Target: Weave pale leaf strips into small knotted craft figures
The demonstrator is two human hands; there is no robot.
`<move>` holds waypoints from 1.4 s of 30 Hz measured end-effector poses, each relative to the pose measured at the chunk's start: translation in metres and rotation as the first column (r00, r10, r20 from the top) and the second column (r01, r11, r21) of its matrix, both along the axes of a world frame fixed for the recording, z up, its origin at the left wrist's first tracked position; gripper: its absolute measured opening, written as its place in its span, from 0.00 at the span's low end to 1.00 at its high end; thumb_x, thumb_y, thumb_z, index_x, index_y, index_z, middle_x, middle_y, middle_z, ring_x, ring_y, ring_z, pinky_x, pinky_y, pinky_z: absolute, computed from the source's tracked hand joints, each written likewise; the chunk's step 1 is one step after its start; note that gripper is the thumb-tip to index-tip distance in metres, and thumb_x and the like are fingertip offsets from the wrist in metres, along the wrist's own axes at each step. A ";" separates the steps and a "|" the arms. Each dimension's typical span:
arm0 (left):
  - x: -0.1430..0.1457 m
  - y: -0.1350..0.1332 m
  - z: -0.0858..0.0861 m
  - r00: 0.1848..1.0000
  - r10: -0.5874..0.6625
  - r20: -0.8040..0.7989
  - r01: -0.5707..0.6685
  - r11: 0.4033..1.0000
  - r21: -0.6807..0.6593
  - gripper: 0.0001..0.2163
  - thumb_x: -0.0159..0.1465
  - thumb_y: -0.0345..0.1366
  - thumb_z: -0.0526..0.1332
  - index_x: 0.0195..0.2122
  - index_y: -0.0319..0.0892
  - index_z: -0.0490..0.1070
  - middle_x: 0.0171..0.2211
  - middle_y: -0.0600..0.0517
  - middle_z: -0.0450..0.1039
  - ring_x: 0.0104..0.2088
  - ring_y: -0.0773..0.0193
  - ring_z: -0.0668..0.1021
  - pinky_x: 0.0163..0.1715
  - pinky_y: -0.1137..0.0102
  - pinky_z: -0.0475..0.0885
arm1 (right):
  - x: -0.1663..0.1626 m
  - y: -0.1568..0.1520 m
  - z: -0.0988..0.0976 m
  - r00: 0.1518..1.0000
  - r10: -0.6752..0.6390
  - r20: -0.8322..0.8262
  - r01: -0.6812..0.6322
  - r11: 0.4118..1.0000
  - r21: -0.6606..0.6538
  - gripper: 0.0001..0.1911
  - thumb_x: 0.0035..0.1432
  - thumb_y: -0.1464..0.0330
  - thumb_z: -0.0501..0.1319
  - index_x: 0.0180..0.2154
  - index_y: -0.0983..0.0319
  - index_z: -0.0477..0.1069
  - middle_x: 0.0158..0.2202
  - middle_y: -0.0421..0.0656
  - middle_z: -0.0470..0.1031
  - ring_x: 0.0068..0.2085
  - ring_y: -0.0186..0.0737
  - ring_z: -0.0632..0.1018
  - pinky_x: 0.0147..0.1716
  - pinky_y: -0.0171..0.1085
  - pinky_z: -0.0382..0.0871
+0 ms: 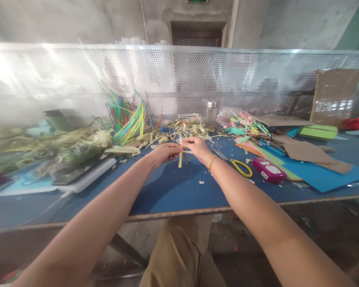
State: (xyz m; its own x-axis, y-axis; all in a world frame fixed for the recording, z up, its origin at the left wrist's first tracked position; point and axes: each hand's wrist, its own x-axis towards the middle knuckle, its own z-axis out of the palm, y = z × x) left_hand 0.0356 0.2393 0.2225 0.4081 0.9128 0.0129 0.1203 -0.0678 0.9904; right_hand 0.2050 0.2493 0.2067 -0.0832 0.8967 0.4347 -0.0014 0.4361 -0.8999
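Fingers of the left hand (164,154) and the right hand (199,149) meet nearly tip to tip above the counter; both sets are narrowed to a pinch on a pale yellow strip (180,160). We record the strip at the fingertips, one length hanging below them, another standing up just past them, and a short piece running sideways under the right hand.

Surroundings, by size. We note the blue-topped counter (179,198), its front edge facing the person's lap. Behind it a perforated metal screen (155,71) runs across the view. At left we see a heap of pale green fibrous material (83,153), blurred toward the edge. At right lies a blue sheet (323,177), partly covered by brown card pieces (311,152). A bundle of coloured stems (128,117) stands left of the hands; a heap of pale cuttings (188,127) lies just beyond them. We log a clear bottle (211,115) with a metal cap near the screen, a pink box (268,170) right of the yellow-handled scissors (233,162), a gold bracelet (211,162) on the right wrist, and a small pale scrap (201,182) nearer the front edge.
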 end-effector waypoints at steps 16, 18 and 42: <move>-0.007 0.014 0.001 0.947 0.223 0.229 -0.198 0.972 -0.127 0.11 0.53 0.39 0.70 0.24 0.39 0.72 0.20 0.54 0.68 0.19 0.73 0.68 0.18 0.77 0.61 | 0.000 -0.004 0.004 0.994 0.038 0.100 -0.041 0.999 0.029 0.07 0.47 0.66 0.69 0.31 0.60 0.77 0.31 0.41 0.78 0.32 0.36 0.76 0.40 0.39 0.69; -0.009 0.013 0.006 0.929 0.213 0.303 -0.157 0.967 -0.200 0.10 0.56 0.41 0.67 0.27 0.39 0.74 0.21 0.52 0.70 0.21 0.72 0.70 0.20 0.77 0.64 | -0.002 -0.004 0.002 0.998 0.049 0.032 -0.049 0.999 -0.012 0.05 0.47 0.67 0.68 0.29 0.61 0.75 0.27 0.40 0.77 0.30 0.34 0.75 0.37 0.38 0.69; 0.005 0.003 -0.002 0.978 0.200 0.052 -0.205 0.909 0.362 0.09 0.49 0.40 0.69 0.26 0.40 0.78 0.20 0.54 0.71 0.22 0.69 0.66 0.24 0.72 0.60 | -0.011 -0.010 -0.002 0.998 -0.028 -0.062 0.020 0.992 -0.123 0.22 0.34 0.64 0.74 0.33 0.61 0.69 0.31 0.39 0.76 0.33 0.34 0.75 0.37 0.35 0.68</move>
